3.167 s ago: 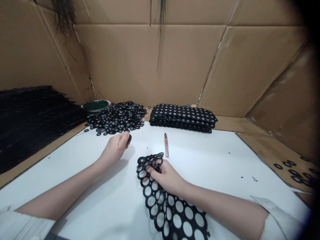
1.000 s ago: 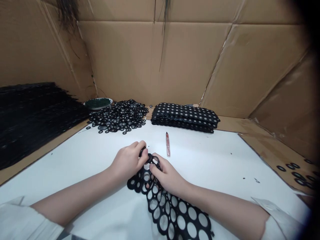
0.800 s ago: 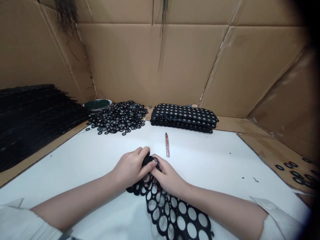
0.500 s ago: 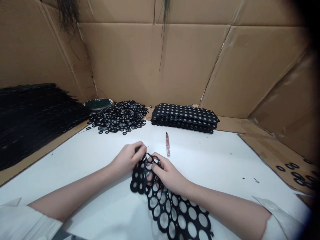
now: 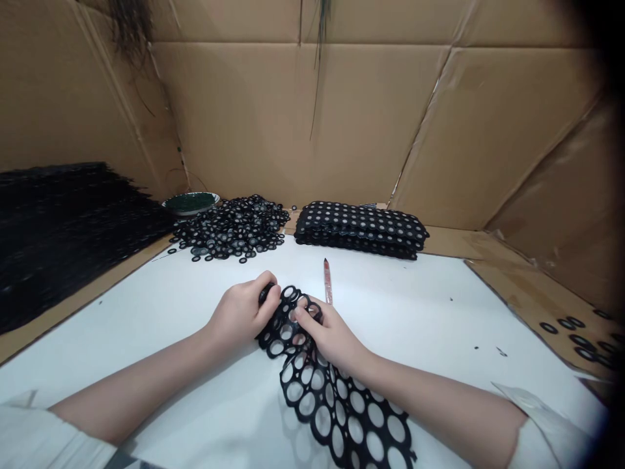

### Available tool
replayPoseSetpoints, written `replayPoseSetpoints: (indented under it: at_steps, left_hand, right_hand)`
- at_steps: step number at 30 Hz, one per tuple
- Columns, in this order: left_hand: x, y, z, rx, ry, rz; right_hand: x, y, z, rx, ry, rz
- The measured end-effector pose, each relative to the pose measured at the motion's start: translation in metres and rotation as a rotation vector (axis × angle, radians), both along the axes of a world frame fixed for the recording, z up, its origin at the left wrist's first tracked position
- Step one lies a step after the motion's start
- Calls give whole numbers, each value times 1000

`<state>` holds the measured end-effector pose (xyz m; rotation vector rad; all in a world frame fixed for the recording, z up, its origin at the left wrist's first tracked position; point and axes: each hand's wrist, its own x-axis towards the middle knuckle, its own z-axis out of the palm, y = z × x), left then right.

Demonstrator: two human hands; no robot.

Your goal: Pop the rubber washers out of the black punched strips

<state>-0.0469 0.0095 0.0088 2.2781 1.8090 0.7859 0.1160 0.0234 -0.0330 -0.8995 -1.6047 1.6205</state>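
left hand (image 5: 241,314): curled at the far end of the black punched sheet (image 5: 332,397), fingers closed around something small and dark at its top edge, probably one ring; couldn't tell for sure.
right hand (image 5: 328,332): lay on the same end, fingertips pinching the webbing between holes, closed on the sheet.
sheet: centre to lower centre of the frame, flat on the white bench (image 5: 415,312), trailing toward the bottom edge.
step: looked like working a ring out of the sheet's end row.
next move, best guess: called for a firm pin from the right and a clean pull from the left.
around: loose ring pile (image 5: 232,228) upper centre-left, stacked dotted sheets (image 5: 361,228) upper centre, red pen (image 5: 327,281) just beyond the hands.
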Motion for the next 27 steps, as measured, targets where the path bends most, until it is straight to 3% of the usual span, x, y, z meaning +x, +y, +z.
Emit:
replayPoseSetpoints:
  at_steps: [4, 10, 16, 20, 27]
  left_hand:
    - [0, 1, -4, -3, 79, 7]
    - [4, 4, -11, -91, 156, -30]
    - [5, 2, 0, -342, -89, -240]
    - [7, 1, 4, -278, -189, -216]
    - [6, 2, 2, -339, -227, -320]
  right_hand:
    - [-1, 0, -3, -99, 31, -11]
    - [0, -2, 0, -67, 44, 20]
    - [1, -2, 3, 113, 23, 93]
    - [2, -2, 4, 217, 5, 117]
    - [5, -6, 9, 241, 4, 156]
